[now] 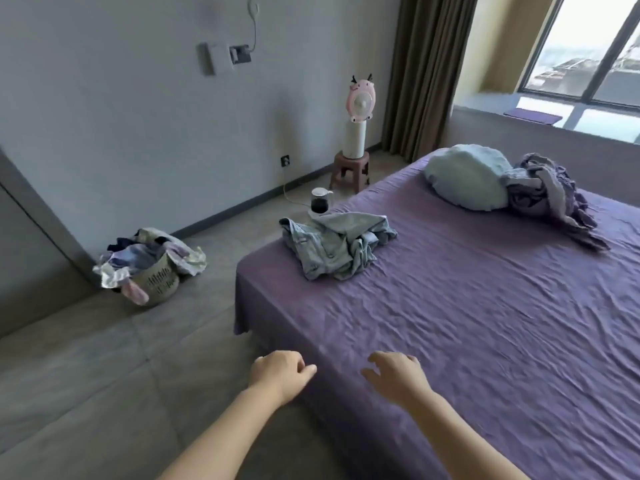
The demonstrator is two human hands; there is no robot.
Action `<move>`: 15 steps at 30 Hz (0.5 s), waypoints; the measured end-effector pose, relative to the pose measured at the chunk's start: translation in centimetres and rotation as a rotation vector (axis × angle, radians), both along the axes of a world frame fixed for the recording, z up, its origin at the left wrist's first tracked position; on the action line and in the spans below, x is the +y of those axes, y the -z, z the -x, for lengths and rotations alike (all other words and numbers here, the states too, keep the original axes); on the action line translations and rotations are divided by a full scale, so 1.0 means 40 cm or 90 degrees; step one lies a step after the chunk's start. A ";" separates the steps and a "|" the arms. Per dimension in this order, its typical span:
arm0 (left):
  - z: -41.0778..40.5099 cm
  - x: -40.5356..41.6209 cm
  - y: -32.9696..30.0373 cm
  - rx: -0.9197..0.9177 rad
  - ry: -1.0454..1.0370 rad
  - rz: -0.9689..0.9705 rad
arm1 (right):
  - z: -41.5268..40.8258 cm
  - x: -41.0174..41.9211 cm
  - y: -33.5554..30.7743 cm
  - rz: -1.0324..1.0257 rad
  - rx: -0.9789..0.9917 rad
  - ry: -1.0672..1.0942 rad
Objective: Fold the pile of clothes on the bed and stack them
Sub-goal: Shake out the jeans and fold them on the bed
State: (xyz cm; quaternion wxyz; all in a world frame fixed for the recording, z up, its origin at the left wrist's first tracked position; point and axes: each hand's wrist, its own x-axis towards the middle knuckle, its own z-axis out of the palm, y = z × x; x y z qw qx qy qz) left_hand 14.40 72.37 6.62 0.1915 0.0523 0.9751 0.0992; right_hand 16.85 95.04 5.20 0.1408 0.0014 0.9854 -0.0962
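A crumpled pile of light blue denim clothes (337, 247) lies near the far left corner of the bed (467, 306), which has a wrinkled purple sheet. My left hand (278, 374) hovers just off the bed's near left edge, fingers loosely curled, holding nothing. Over the sheet near that same edge, my right hand (396, 374) has relaxed, slightly spread fingers and is empty. Both hands are well short of the clothes.
A pale blue pillow (467, 178) and a bunched purple blanket (550, 192) lie at the head of the bed. On the floor left stands a laundry basket (152, 268) full of clothes. A kettle (320, 202), stool (349, 171) and pink fan (360, 98) stand beyond.
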 end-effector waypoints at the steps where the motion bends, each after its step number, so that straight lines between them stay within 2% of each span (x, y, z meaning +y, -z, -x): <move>1: 0.008 -0.011 0.006 -0.009 -0.009 -0.003 | 0.019 -0.008 0.007 0.001 -0.007 -0.002; 9: 0.218 -0.055 0.049 -0.043 -0.082 -0.012 | 0.257 -0.022 0.072 0.060 -0.025 0.025; 15: 0.443 -0.031 0.065 -0.083 -0.151 -0.072 | 0.500 0.022 0.086 0.097 -0.039 0.064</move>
